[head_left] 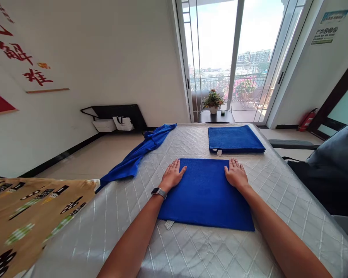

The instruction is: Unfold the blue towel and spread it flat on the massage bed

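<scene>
A flat blue cloth (205, 197) lies in front of me on a silver quilted surface (220, 251), with a small white tag at its near left edge. My left hand (172, 175) rests palm down on its far left corner, fingers extended and a watch on the wrist. On the far right corner lies my right hand (236, 173), also flat with fingers stretched. Neither hand grips anything. Just beyond, to the right, sits a folded blue stack (234, 139) with white tags at its front edge.
A crumpled blue cloth (139, 154) drapes along the surface's left edge. Patterned tan fabric (40, 212) is at lower left. A dark bag (336, 166) and a grey armrest (292, 144) stand at right. Beyond the far edge is a potted plant (213, 101).
</scene>
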Demonstrator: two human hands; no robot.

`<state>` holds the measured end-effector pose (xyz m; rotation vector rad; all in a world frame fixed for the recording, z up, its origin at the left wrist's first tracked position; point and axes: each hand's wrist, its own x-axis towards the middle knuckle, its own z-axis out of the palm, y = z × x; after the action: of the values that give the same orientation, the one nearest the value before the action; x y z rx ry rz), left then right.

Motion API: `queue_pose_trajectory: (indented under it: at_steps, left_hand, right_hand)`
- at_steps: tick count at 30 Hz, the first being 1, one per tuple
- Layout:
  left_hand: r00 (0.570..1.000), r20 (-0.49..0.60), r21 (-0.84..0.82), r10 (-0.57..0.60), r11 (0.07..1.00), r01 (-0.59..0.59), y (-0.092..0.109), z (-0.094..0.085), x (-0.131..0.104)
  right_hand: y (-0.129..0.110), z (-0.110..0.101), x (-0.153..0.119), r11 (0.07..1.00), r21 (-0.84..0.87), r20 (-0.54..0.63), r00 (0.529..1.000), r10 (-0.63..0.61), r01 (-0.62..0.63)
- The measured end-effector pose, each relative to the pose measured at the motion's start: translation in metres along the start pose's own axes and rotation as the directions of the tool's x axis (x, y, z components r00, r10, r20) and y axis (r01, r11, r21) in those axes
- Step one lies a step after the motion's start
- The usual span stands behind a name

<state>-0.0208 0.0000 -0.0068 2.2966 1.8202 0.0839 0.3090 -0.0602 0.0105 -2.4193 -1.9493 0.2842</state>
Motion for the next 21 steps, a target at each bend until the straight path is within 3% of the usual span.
queue_pose_trajectory:
  at_steps: [10, 16, 18, 21]
  left_hand:
    - [0.999, -0.038, 0.0, -0.006, 1.0, 0.006, 0.012, -0.001, -0.004]
    - [0.993, -0.114, 0.001, -0.018, 1.0, 0.019, 0.019, -0.018, -0.015]
    - [0.985, -0.172, 0.005, 0.02, 1.0, -0.019, 0.03, -0.028, -0.023]
    - [0.956, -0.209, -0.034, 0.207, 0.975, -0.218, 0.064, -0.038, -0.043]
  right_hand:
    - [0.0, -0.003, -0.001, 0.998, -0.069, -0.004, 1.0, 0.007, -0.008]
    - [-0.005, -0.016, -0.028, 0.98, -0.197, -0.156, 0.985, -0.072, 0.04]
    - [-0.005, -0.016, -0.045, 0.983, -0.178, -0.113, 0.991, -0.071, 0.05]
    - [-0.005, -0.01, -0.068, 0.988, -0.141, -0.005, 0.998, -0.063, 0.062]
